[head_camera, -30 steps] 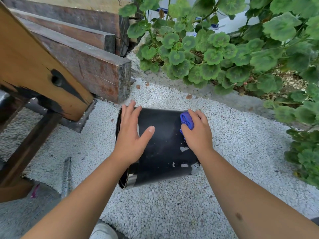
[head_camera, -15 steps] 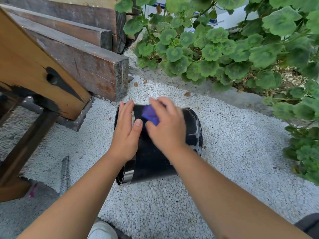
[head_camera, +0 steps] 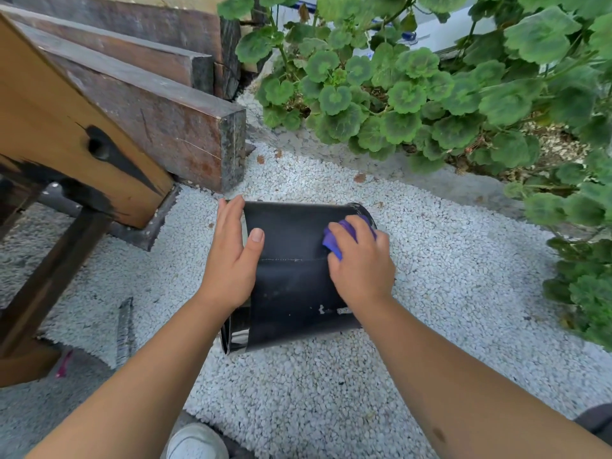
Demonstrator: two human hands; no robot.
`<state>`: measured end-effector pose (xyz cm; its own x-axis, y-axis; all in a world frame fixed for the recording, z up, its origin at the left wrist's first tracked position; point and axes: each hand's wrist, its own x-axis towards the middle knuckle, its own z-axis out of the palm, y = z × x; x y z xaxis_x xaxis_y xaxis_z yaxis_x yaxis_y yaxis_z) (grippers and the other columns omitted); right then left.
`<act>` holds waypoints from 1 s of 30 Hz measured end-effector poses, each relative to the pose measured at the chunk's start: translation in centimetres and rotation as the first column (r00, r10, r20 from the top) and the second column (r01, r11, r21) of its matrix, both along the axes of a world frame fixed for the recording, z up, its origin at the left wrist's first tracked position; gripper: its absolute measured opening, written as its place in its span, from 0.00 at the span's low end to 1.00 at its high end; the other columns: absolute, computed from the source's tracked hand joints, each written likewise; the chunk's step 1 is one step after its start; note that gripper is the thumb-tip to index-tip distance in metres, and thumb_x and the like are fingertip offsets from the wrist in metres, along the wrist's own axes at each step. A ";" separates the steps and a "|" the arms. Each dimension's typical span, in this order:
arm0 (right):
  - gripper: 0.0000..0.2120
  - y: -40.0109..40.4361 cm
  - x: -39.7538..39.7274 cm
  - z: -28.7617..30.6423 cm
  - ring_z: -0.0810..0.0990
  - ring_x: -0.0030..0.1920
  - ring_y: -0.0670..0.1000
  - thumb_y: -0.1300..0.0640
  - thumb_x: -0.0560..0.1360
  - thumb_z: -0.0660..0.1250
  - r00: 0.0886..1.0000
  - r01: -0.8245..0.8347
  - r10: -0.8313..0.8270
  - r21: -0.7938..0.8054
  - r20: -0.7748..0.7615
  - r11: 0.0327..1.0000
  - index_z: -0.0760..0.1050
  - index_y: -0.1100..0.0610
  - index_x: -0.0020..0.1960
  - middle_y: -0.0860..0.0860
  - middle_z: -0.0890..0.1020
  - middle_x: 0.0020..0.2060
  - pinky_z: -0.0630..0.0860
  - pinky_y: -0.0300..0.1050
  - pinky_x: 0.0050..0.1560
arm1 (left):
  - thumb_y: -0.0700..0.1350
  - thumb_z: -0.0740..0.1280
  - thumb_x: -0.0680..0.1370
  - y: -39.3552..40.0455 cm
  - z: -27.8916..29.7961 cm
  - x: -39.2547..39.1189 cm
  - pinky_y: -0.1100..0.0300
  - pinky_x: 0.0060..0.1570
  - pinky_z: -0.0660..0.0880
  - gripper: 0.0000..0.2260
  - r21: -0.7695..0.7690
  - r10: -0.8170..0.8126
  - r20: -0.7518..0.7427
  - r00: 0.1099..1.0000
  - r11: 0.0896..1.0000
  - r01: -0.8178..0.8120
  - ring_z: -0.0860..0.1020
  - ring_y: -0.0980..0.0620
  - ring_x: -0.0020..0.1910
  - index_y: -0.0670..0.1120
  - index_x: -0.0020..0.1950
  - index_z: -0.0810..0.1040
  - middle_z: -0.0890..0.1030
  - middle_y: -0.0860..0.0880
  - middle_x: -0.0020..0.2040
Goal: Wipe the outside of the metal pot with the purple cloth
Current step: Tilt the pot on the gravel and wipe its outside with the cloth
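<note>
**Cloth swept back to the far end of the pot**

Half a second ago my right hand (head_camera: 361, 260) was up near the open rim, almost against my left; now it has run the purple cloth (head_camera: 334, 238) back along the wall toward the closed base end. To me that reads as one more full pass along the top of the side, so this strip is probably covered, and the underside resting on the stones has yet to be reached. I judge the pot will need rolling soon.

The metal pot (head_camera: 291, 273) lies on its side on the white gravel (head_camera: 447, 293), open mouth toward my left. My left hand (head_camera: 231, 260) rests flat over the rim end, fingers straight and thumb spread onto the wall, steadying it without grasping. My right hand has its fingers curled over the bunched cloth, pressing it to the metal.

The wall is smooth, matte black and cylindrical, with a thin seam line across it and a few pale chips near the lower edge. A bright, shiny band shows at the rim. The cloth is soft and crumpled; the gravel is loose and small-grained, so the round pot could shift.
</note>
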<state>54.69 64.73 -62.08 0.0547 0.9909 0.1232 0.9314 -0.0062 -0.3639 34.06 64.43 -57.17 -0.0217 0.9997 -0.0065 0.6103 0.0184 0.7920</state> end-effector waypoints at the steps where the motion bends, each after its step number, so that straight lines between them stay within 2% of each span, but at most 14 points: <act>1: 0.24 0.0 0.7 -0.4 0.70 0.55 0.57 0.52 0.68 0.73 0.999 0.035 -0.035 -0.021 0.007 0.999 0.73 0.43 0.63 0.44 0.72 0.64 0.76 0.46 0.35 | 0.69 0.48 0.77 0.0 0.0 -0.1 0.77 0.68 0.42 0.37 -0.007 0.009 0.007 1.000 1.000 -0.009 0.42 0.63 0.77 0.48 0.80 0.51 0.49 0.60 0.77; 6: 0.22 0.5 2.0 -1.0 0.69 0.58 0.56 0.53 0.72 0.70 0.993 0.115 -0.118 -0.090 -0.022 0.989 0.74 0.45 0.66 0.43 0.70 0.67 0.75 0.46 0.37 | 0.65 0.48 0.78 0.1 -0.1 0.4 0.79 0.67 0.42 0.34 0.004 0.031 0.029 0.999 0.999 -0.031 0.44 0.61 0.78 0.47 0.79 0.54 0.51 0.59 0.77; 9: 0.22 0.7 0.4 0.7 0.69 0.60 0.55 0.53 0.73 0.68 0.961 0.161 -0.177 -0.093 -0.212 0.983 0.74 0.45 0.66 0.43 0.70 0.67 0.72 0.45 0.45 | 0.64 0.48 0.78 0.1 0.0 0.6 0.78 0.68 0.43 0.34 0.006 0.038 0.042 0.998 0.999 -0.039 0.45 0.60 0.78 0.46 0.79 0.56 0.53 0.56 0.78; 11: 0.22 0.3 -2.5 2.8 0.69 0.60 0.55 0.52 0.71 0.67 0.948 0.090 -0.080 0.019 -0.308 0.996 0.74 0.44 0.65 0.44 0.71 0.66 0.71 0.45 0.51 | 0.66 0.48 0.77 0.3 0.2 1.0 0.76 0.69 0.44 0.36 0.025 0.041 0.067 0.997 0.999 -0.043 0.47 0.60 0.77 0.44 0.78 0.57 0.55 0.53 0.78; 13: 0.21 -0.4 -6.4 4.7 0.71 0.58 0.55 0.49 0.70 0.63 0.930 -0.004 0.056 0.144 -0.362 0.990 0.74 0.43 0.63 0.43 0.72 0.65 0.72 0.45 0.50 | 0.71 0.47 0.76 0.6 0.5 1.5 0.74 0.71 0.45 0.41 0.055 0.032 0.116 0.993 0.998 -0.038 0.49 0.60 0.76 0.41 0.77 0.59 0.57 0.53 0.76; 14: 0.20 -0.9 -8.1 5.2 0.71 0.58 0.55 0.47 0.71 0.61 0.916 -0.029 0.090 0.160 -0.392 0.987 0.74 0.42 0.62 0.42 0.71 0.65 0.73 0.45 0.49 | 0.72 0.47 0.75 0.8 0.6 1.7 0.71 0.72 0.46 0.43 0.052 0.032 0.158 0.987 0.998 -0.041 0.49 0.62 0.76 0.41 0.77 0.60 0.57 0.54 0.75; 16: 0.20 -1.6 -9.7 5.3 0.70 0.58 0.55 0.47 0.72 0.61 0.884 0.010 0.041 0.107 -0.467 0.994 0.74 0.41 0.63 0.42 0.70 0.66 0.76 0.47 0.49 | 0.69 0.48 0.76 1.2 0.6 2.0 0.64 0.75 0.47 0.39 0.022 0.041 0.223 0.974 0.999 -0.047 0.49 0.70 0.73 0.43 0.77 0.60 0.57 0.55 0.75; 18: 0.21 -1.9 -8.8 4.1 0.70 0.58 0.58 0.49 0.70 0.63 0.903 0.046 -0.005 0.086 -0.430 0.995 0.74 0.43 0.64 0.44 0.71 0.68 0.77 0.52 0.51 | 0.67 0.49 0.75 1.2 0.4 2.0 0.63 0.75 0.47 0.38 0.021 0.041 0.205 0.978 0.999 -0.047 0.48 0.73 0.72 0.43 0.77 0.59 0.56 0.57 0.75; 20: 0.22 -2.5 -6.9 2.2 0.70 0.56 0.59 0.50 0.69 0.62 0.956 0.001 0.044 0.152 -0.291 0.988 0.76 0.45 0.63 0.48 0.73 0.67 0.76 0.52 0.54 | 0.67 0.50 0.75 1.1 0.3 1.7 0.68 0.73 0.47 0.39 0.016 0.031 0.175 0.984 0.999 -0.034 0.48 0.65 0.75 0.44 0.78 0.59 0.56 0.55 0.76; 22: 0.23 -2.6 -5.1 0.6 0.69 0.56 0.59 0.50 0.69 0.60 0.974 -0.002 0.037 0.154 -0.223 0.988 0.76 0.47 0.63 0.50 0.74 0.66 0.75 0.52 0.57 | 0.66 0.50 0.75 1.0 0.3 1.2 0.74 0.70 0.46 0.37 0.000 0.031 0.144 0.989 0.999 -0.032 0.48 0.61 0.77 0.44 0.78 0.58 0.55 0.51 0.78; 25: 0.22 -2.6 -2.8 -1.3 0.68 0.58 0.60 0.52 0.69 0.63 0.975 0.093 -0.079 0.057 -0.206 0.994 0.75 0.47 0.63 0.50 0.72 0.67 0.76 0.55 0.58 | 0.65 0.50 0.75 1.1 0.0 0.5 0.79 0.66 0.46 0.36 -0.014 0.044 0.114 0.993 0.999 -0.042 0.48 0.60 0.77 0.46 0.78 0.58 0.56 0.53 0.78; 28: 0.23 -2.5 -0.4 -2.5 0.65 0.62 0.58 0.55 0.70 0.69 0.964 0.168 -0.173 -0.042 -0.201 0.985 0.73 0.45 0.64 0.47 0.69 0.69 0.79 0.56 0.54 | 0.62 0.52 0.78 1.2 -0.2 0.0 0.81 0.64 0.46 0.31 -0.001 0.039 0.092 0.995 0.999 -0.039 0.49 0.63 0.76 0.47 0.77 0.60 0.57 0.56 0.76; 30: 0.24 -2.5 0.6 -2.9 0.63 0.64 0.58 0.56 0.71 0.68 0.952 0.197 -0.212 -0.088 -0.220 0.976 0.72 0.44 0.65 0.47 0.66 0.70 0.78 0.57 0.55 | 0.59 0.53 0.78 1.1 -0.3 0.0 0.80 0.65 0.48 0.29 0.013 0.039 0.077 0.996 0.999 -0.040 0.51 0.62 0.75 0.46 0.76 0.62 0.59 0.54 0.76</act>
